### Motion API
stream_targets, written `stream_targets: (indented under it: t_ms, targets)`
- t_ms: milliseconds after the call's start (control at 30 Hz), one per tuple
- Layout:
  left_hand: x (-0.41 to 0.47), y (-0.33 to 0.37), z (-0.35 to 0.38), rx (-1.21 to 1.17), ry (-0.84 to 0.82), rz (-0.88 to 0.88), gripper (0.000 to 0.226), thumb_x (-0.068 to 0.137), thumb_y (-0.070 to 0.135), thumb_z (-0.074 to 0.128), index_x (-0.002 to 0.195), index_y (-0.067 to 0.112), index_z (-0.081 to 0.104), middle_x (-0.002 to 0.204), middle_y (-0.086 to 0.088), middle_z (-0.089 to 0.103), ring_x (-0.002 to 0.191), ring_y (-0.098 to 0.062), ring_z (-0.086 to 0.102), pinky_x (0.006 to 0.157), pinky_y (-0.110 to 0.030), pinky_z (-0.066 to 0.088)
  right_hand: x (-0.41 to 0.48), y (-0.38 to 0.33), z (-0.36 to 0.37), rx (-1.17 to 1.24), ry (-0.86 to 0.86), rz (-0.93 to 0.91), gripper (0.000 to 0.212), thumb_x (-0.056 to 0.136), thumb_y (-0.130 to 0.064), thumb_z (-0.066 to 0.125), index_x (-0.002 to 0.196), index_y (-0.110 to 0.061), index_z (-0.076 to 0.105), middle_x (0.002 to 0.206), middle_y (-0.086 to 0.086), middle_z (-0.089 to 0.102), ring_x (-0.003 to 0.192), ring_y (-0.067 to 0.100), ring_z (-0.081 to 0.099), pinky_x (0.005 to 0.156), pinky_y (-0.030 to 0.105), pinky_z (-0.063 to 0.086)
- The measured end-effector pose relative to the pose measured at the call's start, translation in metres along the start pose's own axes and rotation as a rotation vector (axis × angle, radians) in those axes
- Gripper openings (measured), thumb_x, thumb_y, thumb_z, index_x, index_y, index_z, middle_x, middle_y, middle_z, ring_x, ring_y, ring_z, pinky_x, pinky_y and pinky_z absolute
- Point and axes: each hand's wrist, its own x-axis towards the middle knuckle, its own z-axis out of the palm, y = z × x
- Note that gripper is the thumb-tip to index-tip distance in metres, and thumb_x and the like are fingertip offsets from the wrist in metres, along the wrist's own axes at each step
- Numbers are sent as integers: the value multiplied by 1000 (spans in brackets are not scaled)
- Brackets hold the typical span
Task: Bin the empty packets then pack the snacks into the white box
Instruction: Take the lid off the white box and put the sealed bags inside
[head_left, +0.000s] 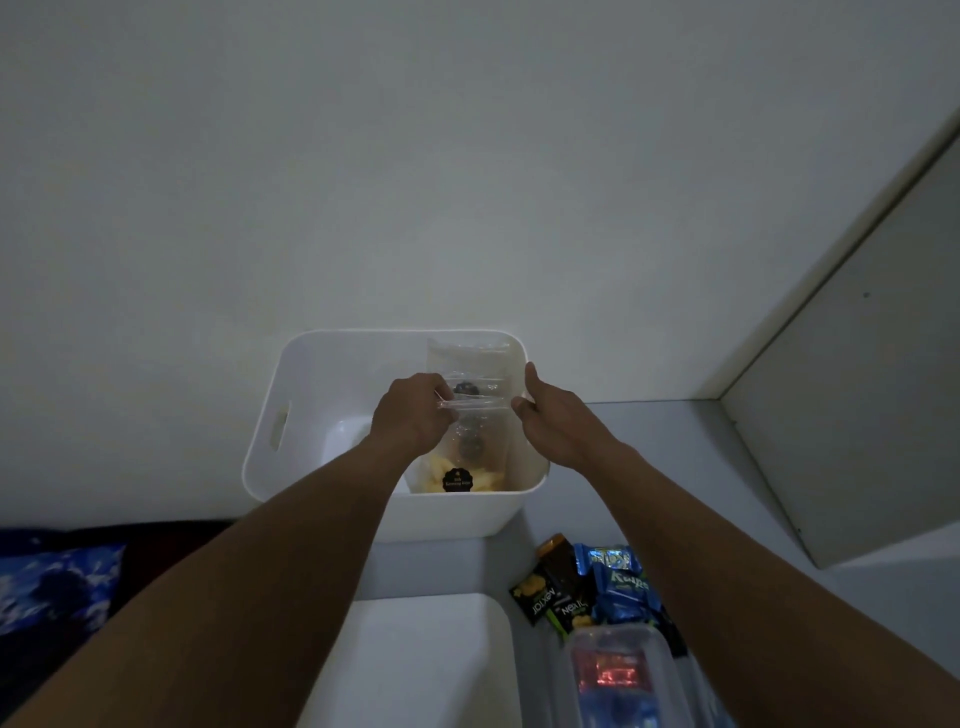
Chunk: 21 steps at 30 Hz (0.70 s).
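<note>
Nearest the person, at about five o'clock, a clear lidded container sat on the counter, and just beyond it lay a heap of small snack packets, black-and-yellow ones touching blue ones. These looked light and crinkly, likely slippery film, best gathered by the body or pinched at a sealed edge, several at a time. At six o'clock a white lid or board lay flat. Farther out, at twelve o'clock against the wall, stood the white box, with a slot handle in its left side. Inside it a clear pouch stood upright, yellow pieces and a dark round label at its bottom, its upper half empty and floppy. The left hand pinched the pouch's folded top edge between fingers and thumb; the right hand was spread, thumb up, touching the pouch's right side. The contents seemed brittle, so the stiffer seal was the safer hold.
</note>
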Motion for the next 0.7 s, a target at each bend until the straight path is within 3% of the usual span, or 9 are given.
stream_targets:
  t_ms: [233,433,700]
  targets:
    - [-8,13,-15,48,50,37,38,92,35,63,123,14,64,124,-6,65,114,-26,58,96,-37,48,-20,-8,-12,-29,28,-17,52,105,-30,38,151,-7,28,147,14,47,132,30,47,102,35,39]
    - [-39,41,-30,79,59,109,44,95,39,57,130,12,59,131,-7,61,120,-26,55,100,-37,44,-55,1,-32,-118,26,0,58,104,-37,40,152,-7,28,157,12,34,144,26,33,116,38,28]
    - [-127,91,-32,110,164,223,40,95,39,56,126,14,63,127,-4,64,118,-24,56,98,-35,42,-132,32,-65,-190,61,-33,54,103,-38,43,145,-4,41,147,15,47,136,29,42,108,35,34]
